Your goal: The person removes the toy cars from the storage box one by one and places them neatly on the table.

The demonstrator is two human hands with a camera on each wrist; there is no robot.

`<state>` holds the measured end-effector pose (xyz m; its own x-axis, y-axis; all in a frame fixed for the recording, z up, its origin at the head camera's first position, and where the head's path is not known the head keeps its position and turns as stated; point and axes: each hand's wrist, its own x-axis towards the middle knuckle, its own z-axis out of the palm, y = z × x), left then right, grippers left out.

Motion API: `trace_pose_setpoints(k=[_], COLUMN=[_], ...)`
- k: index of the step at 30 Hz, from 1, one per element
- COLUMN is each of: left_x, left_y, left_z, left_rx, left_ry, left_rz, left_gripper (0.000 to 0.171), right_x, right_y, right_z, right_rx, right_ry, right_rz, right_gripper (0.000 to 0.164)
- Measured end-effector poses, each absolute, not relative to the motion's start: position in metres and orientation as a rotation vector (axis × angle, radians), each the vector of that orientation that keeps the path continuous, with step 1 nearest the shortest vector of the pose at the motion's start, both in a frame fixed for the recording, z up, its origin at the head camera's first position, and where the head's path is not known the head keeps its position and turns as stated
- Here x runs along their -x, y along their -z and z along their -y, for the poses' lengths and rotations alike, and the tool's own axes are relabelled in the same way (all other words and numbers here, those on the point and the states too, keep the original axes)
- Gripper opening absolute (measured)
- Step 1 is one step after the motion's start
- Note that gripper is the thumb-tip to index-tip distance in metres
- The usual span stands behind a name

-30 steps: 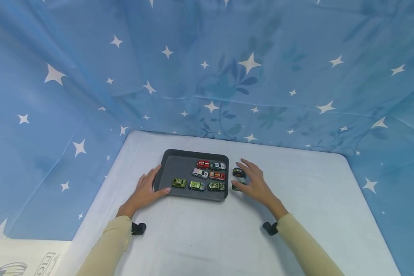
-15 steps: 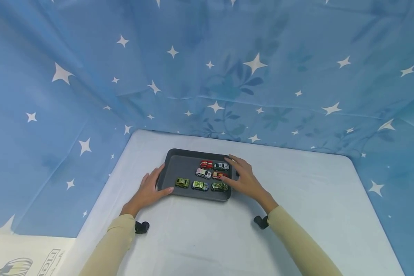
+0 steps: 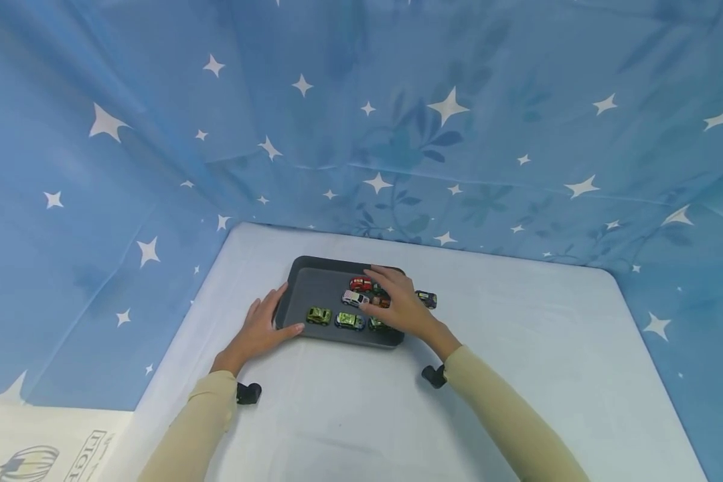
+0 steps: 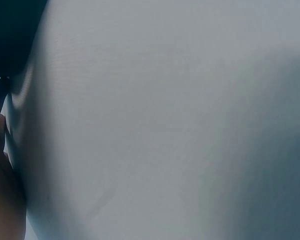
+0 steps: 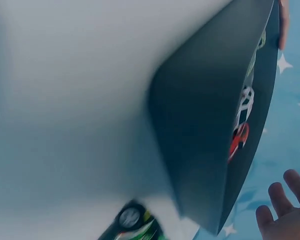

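A dark grey rectangular tray [image 3: 313, 270] lies on the white table with several small toy cars in it. My left hand [image 3: 256, 335] rests on its near left corner, fingers spread along the left rim and thumb on the front rim. My right hand [image 3: 400, 304] is over the tray's right part, thumb and fingers pinching a dark green toy car [image 3: 377, 289], mostly hidden. Below it are a white car [image 3: 354, 298] and a red car [image 3: 359, 284]. Camouflage cars [image 3: 350, 321] line the front. The right wrist view catches some right fingertips [image 5: 277, 197].
A black toy car [image 3: 426, 299] stands on the table just right of the tray; the right wrist view shows it blurred. Blue star-printed cloth [image 3: 397, 147] hangs behind and beside the white table [image 3: 349, 415]. The left wrist view holds mostly white tablecloth [image 4: 140, 120].
My right hand has moved left from beside the tray to over its right part, carrying a green toy car. The black car beside the tray shows again. My left hand stays at the corner.
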<state>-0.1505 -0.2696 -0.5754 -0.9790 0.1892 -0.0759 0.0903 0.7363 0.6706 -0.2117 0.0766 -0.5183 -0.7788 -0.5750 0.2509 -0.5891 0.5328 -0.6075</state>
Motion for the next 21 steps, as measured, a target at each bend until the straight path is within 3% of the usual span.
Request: trace_pose_setpoints(k=[21], left_x=[0.153], left_y=[0.574], left_z=[0.27], left_rx=[-0.222], left_ry=[-1.027], left_rz=[-2.806], left_gripper=[0.1], right_x=[0.209], right_y=[0.509], right_z=[-0.003], right_rx=[-1.2], right_ry=[-1.214], right_rz=[2.797], right_gripper=[0.072])
